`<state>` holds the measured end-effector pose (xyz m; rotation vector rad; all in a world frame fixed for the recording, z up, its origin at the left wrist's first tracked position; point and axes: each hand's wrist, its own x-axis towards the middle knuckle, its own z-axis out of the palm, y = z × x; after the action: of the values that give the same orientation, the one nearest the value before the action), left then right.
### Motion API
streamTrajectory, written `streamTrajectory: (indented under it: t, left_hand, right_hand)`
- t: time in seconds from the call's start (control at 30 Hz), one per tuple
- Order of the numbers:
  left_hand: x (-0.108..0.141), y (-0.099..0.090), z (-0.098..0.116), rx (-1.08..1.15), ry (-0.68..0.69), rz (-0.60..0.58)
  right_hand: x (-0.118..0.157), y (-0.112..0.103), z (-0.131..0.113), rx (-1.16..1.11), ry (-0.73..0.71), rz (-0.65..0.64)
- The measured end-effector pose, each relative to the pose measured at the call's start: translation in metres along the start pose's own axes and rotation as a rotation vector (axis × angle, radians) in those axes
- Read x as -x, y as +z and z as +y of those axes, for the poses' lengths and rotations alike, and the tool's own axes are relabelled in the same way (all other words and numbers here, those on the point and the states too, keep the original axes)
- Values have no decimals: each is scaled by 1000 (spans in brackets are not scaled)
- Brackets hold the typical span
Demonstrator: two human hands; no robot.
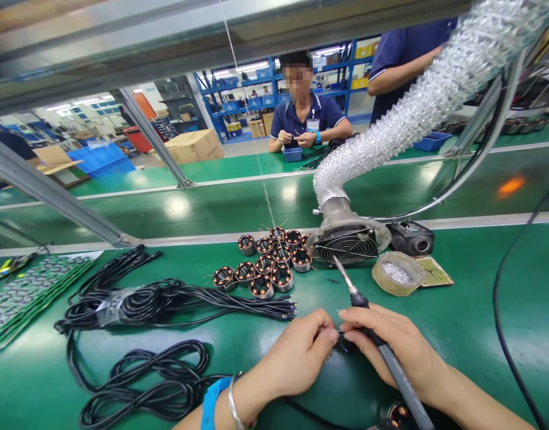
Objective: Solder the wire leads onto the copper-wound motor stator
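Observation:
My right hand (402, 343) is closed around a soldering iron (402, 379), whose metal tip points up and away in front of a round fan grille (348, 246). The thumb and forefinger of that hand also come together at a thin wire end. Facing it, my left hand (294, 352) pinches at the same spot, fingertips almost touching those of the right. Fine wire ends show between them, partly hidden by the fingers. A black cable (310, 413) runs beneath my left wrist. At the bottom edge lies a copper-wound motor stator (397, 412), mostly cut off.
Several stators (265, 263) stand beyond my hands. Bundled black cables (144, 304) and circuit boards (36, 292) lie left. A silver duct (390, 113) rises from the fan; a round tub (397, 273) sits beside it. A person (307, 122) works across the bench.

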<state>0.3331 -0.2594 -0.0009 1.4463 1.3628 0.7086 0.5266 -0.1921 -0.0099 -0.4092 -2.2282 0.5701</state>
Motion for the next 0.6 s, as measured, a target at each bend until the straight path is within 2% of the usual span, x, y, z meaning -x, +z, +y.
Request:
streamTrajectory:
  t: [0.13,0.2,0.3,0.4,0.6]
  left_hand:
    - [-8,3,-3,392,-102,-63]
    - [-13,6,-4,519,-168,-48]
    - [-20,7,-6,546,-216,62]
    - [-28,6,-10,512,-215,172]
    - [-36,5,-17,478,-205,211]
  right_hand:
    - [-1,5,-2,56,-50,80]
    - [-1,9,-1,72,-49,124]
    - [0,10,1,93,-21,162]
    - [2,3,-1,113,29,178]
    - [6,-23,-19,152,129,172]
